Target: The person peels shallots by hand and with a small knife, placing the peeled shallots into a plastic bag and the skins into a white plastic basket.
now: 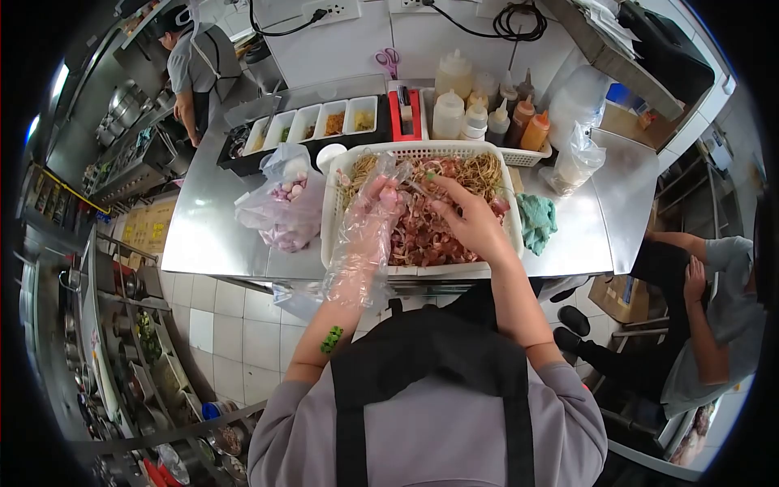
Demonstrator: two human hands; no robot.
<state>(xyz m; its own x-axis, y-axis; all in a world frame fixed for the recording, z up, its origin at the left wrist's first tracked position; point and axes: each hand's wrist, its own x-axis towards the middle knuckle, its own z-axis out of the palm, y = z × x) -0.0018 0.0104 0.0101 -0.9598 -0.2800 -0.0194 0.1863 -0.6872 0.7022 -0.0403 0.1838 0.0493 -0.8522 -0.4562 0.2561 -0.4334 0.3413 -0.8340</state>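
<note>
My left hand (385, 201), in a loose clear plastic glove, is closed over the white plastic basket (331, 213). A small pinkish piece that looks like a shallot (393, 197) shows at its fingertips. My bare right hand (468, 215) faces it with index finger and thumb drawn together. Between them is a thin greyish object (418, 187), too small to name surely. Below both hands lie reddish-purple shallots and loose skins (430, 239), with dry brown roots (483, 174) along the back. Left of the basket stands a plastic bag (284, 207) of pale pink peeled bulbs.
Behind the basket are a tray of condiment tubs (333, 122), a red-framed holder (406, 114) and squeeze bottles (449, 115). A green cloth (537, 221) and a clear bag (576, 166) lie right. One person (195, 69) stands far left; another (714, 316) sits right.
</note>
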